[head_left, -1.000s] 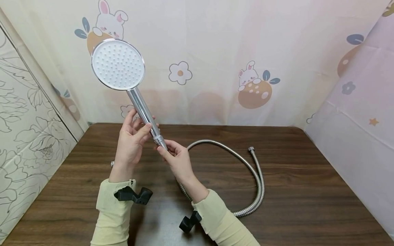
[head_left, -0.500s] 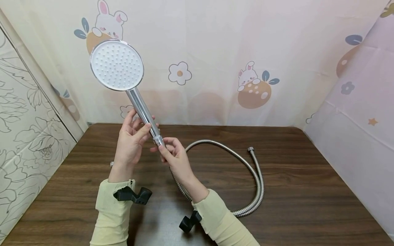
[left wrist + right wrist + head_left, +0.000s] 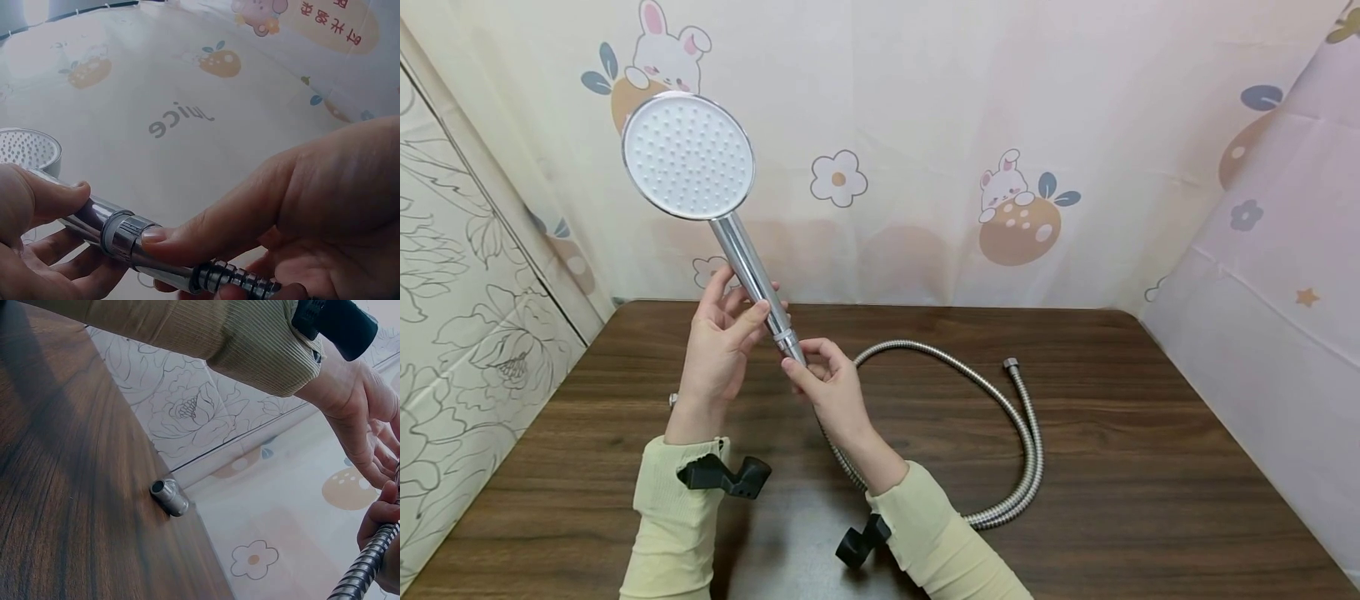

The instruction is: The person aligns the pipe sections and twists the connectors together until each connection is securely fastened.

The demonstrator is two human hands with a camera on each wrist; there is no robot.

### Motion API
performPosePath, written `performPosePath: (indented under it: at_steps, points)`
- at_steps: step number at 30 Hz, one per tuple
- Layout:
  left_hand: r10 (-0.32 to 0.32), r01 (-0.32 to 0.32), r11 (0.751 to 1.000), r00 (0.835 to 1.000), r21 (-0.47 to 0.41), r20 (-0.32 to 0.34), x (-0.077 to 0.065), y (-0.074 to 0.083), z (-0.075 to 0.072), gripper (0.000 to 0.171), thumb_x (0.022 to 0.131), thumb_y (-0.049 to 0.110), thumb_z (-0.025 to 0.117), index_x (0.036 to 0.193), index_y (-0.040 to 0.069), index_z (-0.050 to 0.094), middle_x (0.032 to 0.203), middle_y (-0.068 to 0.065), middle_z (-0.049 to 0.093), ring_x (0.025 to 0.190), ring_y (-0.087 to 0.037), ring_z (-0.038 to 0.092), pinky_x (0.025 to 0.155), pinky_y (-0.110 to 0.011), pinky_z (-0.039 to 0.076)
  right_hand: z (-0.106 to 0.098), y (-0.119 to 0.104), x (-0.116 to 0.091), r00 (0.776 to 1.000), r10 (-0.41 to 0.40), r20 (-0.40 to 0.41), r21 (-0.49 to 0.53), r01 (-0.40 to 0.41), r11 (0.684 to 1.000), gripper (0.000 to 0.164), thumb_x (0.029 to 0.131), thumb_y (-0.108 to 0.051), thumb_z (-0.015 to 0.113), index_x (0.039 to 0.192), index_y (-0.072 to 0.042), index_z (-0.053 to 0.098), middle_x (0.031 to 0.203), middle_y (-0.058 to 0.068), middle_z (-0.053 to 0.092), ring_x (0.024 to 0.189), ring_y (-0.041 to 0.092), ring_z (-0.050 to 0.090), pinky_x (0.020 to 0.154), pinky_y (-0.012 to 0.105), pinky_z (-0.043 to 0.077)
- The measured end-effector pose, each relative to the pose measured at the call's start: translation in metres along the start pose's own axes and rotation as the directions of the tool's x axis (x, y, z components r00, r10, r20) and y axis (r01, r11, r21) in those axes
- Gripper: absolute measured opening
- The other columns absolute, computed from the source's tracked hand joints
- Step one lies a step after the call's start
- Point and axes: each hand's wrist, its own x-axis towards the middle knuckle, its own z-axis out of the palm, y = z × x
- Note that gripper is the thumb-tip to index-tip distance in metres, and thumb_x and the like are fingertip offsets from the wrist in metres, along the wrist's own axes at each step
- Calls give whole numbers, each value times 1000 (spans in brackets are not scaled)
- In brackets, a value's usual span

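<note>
Shower head: one, held up over the far part of the surface (image 3: 1112, 467), left of centre in the head view; the shower head (image 3: 728, 232) is clear of the wood.
Long axis: slanted, running from upper left down to lower right along the handle (image 3: 747, 265).
Spray face: the round white spray face (image 3: 688, 156) is turned towards the person, at the upper end.
Hands: two, both occupied and near each other; the left hand (image 3: 718, 350) grips the handle, thumb in front, while the right hand (image 3: 835, 392) pinches the hose connector (image 3: 172, 272) at the handle's lower end.
Joint: connector and handle lie in one line, meeting end to end; how far they are threaded cannot be told.
Hose: one ribbed metal hose (image 3: 1028, 450), looped on the surface to the right; its one free end nut (image 3: 1011, 363) points away from the person.
Fitting: one small metal fitting (image 3: 170, 498) on the surface, beyond the left wrist, its hollow end visible.
Wrist mounts: two, black, one on each sleeve.
</note>
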Motion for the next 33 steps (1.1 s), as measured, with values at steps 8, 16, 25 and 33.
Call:
performPosePath:
  at_steps: [8, 16, 25, 33]
  points:
    - [-2, 2, 1000, 1000, -3, -6, 0, 0, 0, 57, 88, -5, 51, 139, 14, 32, 111, -10, 54, 87, -17, 65, 77, -29, 53, -1, 0, 1, 1000, -3, -24, 5, 3, 1000, 26, 87, -6, 59, 110, 4, 56, 83, -1, 54, 59, 4, 51, 54, 19, 44]
    - [-4, 5, 1000, 1000, 4, -21, 1, 0, -1, 57, 88, -3, 53, 138, 13, 33, 113, -12, 54, 89, -19, 66, 76, -28, 53, -1, -1, 1, 999, -40, -35, 57, 42, 998, 23, 86, -3, 59, 106, 5, 50, 84, -1, 52, 56, 5, 52, 52, 18, 45]
    - [-3, 4, 1000, 1000, 11, -15, 1, 1, 0, 54, 88, -3, 52, 137, 13, 34, 111, -11, 55, 88, -18, 66, 76, -29, 53, -1, -1, 1, 998, -69, -12, 101, 70, 992, 21, 93, -9, 51, 105, 8, 52, 78, 2, 64, 54, 4, 50, 48, 16, 38]
    - [4, -4, 1000, 1000, -1, -17, -1, 1, -1, 55, 88, -5, 51, 137, 12, 34, 109, -9, 56, 88, -18, 66, 76, -29, 53, -2, -1, -1, 999, -45, 23, 78, 44, 996, 27, 88, -9, 59, 112, -3, 48, 90, 8, 64, 63, 6, 55, 54, 18, 43]
